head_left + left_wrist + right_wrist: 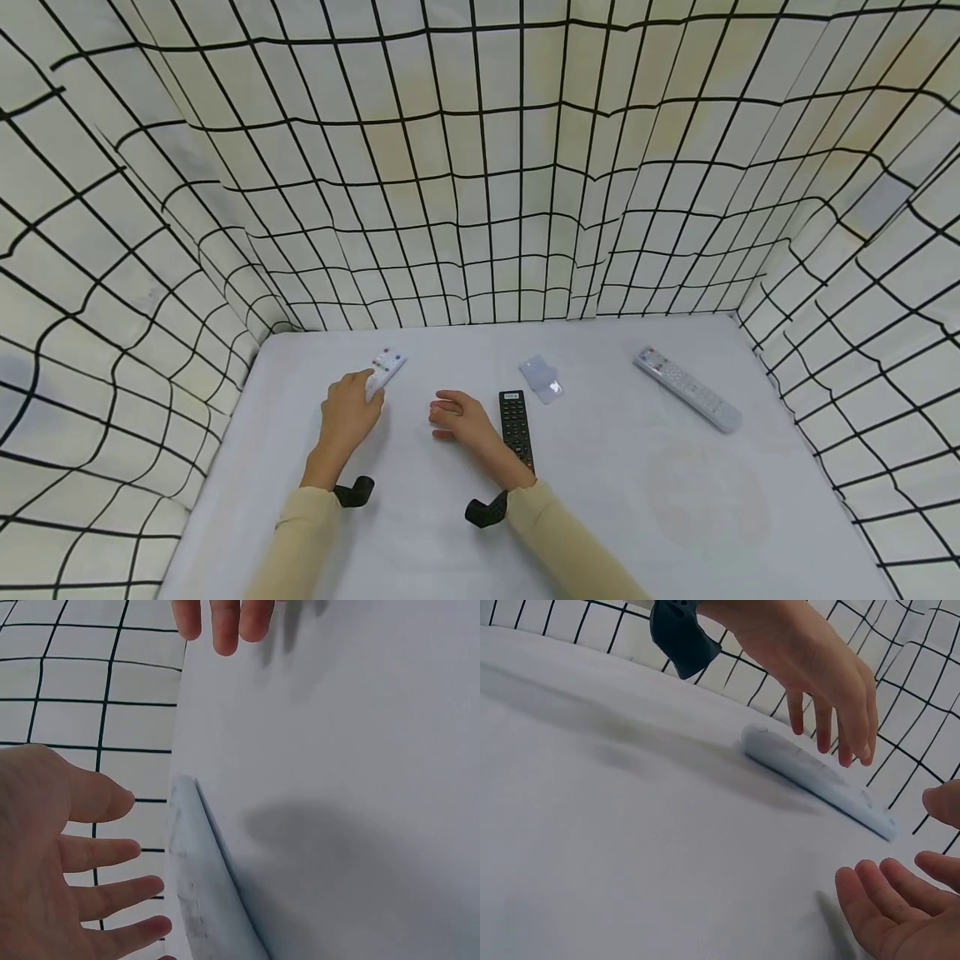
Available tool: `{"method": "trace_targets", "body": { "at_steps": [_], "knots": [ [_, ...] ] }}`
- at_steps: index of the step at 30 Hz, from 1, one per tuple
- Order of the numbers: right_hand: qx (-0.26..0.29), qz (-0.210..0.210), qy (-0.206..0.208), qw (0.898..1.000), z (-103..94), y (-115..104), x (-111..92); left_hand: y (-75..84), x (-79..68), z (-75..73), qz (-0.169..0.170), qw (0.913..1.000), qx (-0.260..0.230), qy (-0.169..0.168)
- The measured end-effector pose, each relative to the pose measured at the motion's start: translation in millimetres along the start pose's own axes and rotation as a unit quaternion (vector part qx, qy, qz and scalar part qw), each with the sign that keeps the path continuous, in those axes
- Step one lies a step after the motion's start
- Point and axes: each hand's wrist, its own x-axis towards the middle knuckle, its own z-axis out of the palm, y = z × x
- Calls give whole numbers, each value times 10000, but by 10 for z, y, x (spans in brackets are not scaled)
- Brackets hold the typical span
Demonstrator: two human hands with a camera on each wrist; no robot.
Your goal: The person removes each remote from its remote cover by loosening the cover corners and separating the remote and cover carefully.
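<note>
A white remote control [386, 372] with coloured buttons lies on the white table at the left. Over its near end hovers my left hand [348, 412], fingers spread; the right wrist view shows a gap between those fingertips and the remote control [810, 776]. Further right, my right hand [467, 425] hangs above the table with loosely bent fingers and nothing in them. A black remote control [514, 421] lies just right of that hand, its near end partly covered by the right wrist.
A small clear plastic piece [541, 378] lies beyond the black remote control. At the right, a long light-grey remote control [686, 387] lies at a slant. White walls with a black grid [480, 208] rise along the table's back and sides.
</note>
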Motion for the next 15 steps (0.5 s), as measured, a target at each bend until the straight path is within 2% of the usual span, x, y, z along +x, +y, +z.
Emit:
{"method": "trace_targets", "body": {
  "at_steps": [4, 9, 11, 15],
  "knots": [
    [331, 192, -101, 9992, 121, 3, 125, -162, 97, -67, -174, 9997, 63, -151],
    [517, 435, -249, 9974, 262, -66, 233, -344, 207, -97, -373, 9980, 26, -515],
    [597, 533, -301, 9963, 316, -89, 275, -396, 241, -96, -421, 9971, 26, -638],
    [734, 625, -363, 9947, 416, -107, 362, -450, 298, -99, -442, 9968, 13, -667]
  ]
}}
